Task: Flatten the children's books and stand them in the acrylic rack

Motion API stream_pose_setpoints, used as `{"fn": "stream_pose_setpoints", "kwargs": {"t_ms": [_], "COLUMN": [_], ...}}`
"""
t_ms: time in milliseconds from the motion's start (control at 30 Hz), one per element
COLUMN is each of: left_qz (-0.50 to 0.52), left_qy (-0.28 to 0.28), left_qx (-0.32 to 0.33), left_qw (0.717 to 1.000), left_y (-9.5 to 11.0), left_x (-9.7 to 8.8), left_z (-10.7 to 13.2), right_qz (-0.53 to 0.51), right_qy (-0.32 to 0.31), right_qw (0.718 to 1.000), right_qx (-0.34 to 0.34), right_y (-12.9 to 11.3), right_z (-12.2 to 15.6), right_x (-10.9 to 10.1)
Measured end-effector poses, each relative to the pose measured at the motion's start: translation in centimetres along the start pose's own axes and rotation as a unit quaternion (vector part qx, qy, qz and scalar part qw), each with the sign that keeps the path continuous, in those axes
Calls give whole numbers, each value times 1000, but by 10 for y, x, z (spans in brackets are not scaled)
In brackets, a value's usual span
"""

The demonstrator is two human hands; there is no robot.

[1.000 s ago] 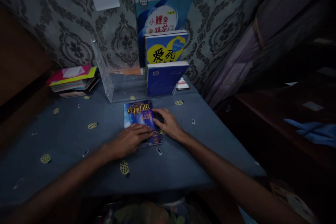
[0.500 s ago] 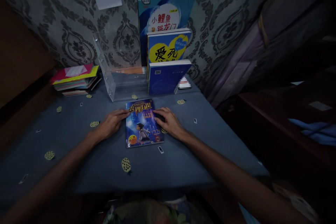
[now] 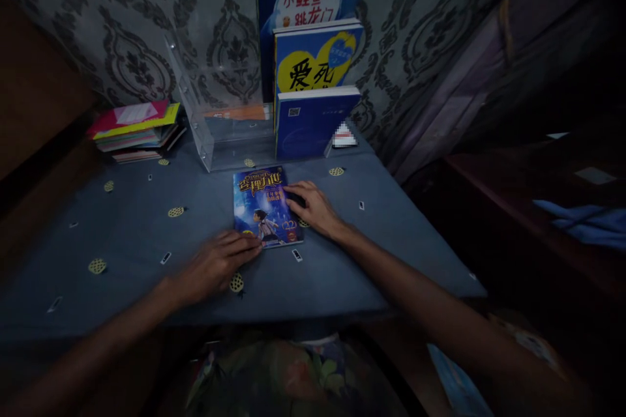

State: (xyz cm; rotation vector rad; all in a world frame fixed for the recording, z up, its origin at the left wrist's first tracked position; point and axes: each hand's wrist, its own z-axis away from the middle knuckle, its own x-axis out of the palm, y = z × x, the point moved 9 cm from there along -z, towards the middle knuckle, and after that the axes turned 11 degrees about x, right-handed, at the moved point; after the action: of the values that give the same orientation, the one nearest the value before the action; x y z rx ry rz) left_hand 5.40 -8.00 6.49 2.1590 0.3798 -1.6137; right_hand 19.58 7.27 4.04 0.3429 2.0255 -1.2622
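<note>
Head view: see a blue paper book with gold letters flat on the blue-grey cloth-covered table. Spot left hand over its near left corner, can't tell how tight; right hand spread at its right edge. Press softly, bend nothing.

Grey damask-patterned wallpaper backs a table draped in blue-grey pineapple-print cloth. A tied mauve fabric curtain hangs at right in dim light
</note>
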Motion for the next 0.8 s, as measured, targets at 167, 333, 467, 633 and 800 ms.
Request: {"fn": "stream_pose_setpoints", "kwargs": {"t_ms": [167,333,467,633,800], "left_qz": [-15,-5,-7,-62,-24], "left_qy": [-50,-46,28,113,115], "left_qx": [30,27,-4,-181,-197], "left_qw": [998,999,1000,975,973], "left_y": [11,15,-9,-83,-108], "left_x": [20,29,17,6,17], "left_z": [-56,-88,-70,-13,15], "right_qz": [10,4,29,62,77], "right_qy": [1,-3,18,-14,-151], "right_qw": [1000,1000,999,994,974], "right_qx": [7,-2,-7,-94,-148], "right_y": [0,1,-4,-54,-99], "right_z": [-1,0,3,24,37], "right_x": [1,0,-3,20,67]}}
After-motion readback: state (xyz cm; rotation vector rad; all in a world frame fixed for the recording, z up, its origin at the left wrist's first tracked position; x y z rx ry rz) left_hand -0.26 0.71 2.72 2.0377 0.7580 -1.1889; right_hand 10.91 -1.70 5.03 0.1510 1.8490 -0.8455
